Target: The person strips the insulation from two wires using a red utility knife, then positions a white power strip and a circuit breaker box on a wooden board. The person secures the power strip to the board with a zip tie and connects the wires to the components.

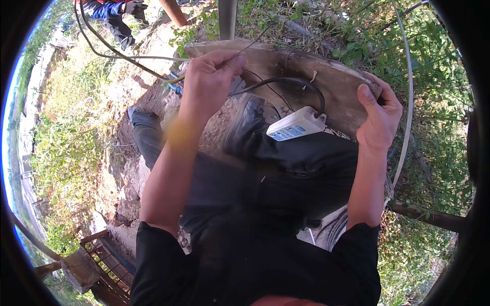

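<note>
Between the thumb and forefinger of my left hand (212,78) is a thin dark wire (257,39), its free length pointing up past the board. My right hand (381,111) grips the right end of a weathered wooden board (325,74), thumb on the near face. A white power strip (296,124) with blue socket faces hangs in front of the board, over my dark trouser leg. Its thick black cable (281,79) curves left, passing behind my left wrist. Another thin wire (270,88) slants down across the board towards the strip.
A metal post (227,19) stands behind the board. Cables (126,59) run off to the upper left, near a blue-and-red item (176,86), partly hidden. A person's gloved hand (134,7) shows at upper left. A pale strap or cable (409,88) arcs at right. A rusty metal frame (111,260) lies lower left.
</note>
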Demonstrator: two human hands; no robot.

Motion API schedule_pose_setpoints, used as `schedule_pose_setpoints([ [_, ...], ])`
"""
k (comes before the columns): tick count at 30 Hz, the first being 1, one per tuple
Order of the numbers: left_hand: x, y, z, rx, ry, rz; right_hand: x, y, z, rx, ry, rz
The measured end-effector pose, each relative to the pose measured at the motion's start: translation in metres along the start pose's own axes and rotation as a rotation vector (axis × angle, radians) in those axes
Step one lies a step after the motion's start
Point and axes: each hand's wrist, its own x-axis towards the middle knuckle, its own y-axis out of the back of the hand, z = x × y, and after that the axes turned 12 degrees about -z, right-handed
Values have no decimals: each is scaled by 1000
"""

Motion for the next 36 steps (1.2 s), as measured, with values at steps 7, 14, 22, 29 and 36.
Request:
schedule_pose_setpoints([
  [7, -15, 1, -7, 40, 39, -86, 5, 9, -6, -30, -23, -16],
  [14, -34, -9, -4, 318, -137, 133, 8, 1, -6, -53, -10, -4],
  [22, -73, -84, -37, -310, 93, -19, 14, -4, -15, -40, 19, -12],
  [29, -28, -105, -13, -758, -59, 55, 10, -7, -16, -6, 2, 6],
  [36, -27, -96, -20, -450, 5, 48, 5, -1, -14, 4, -13, 32],
])
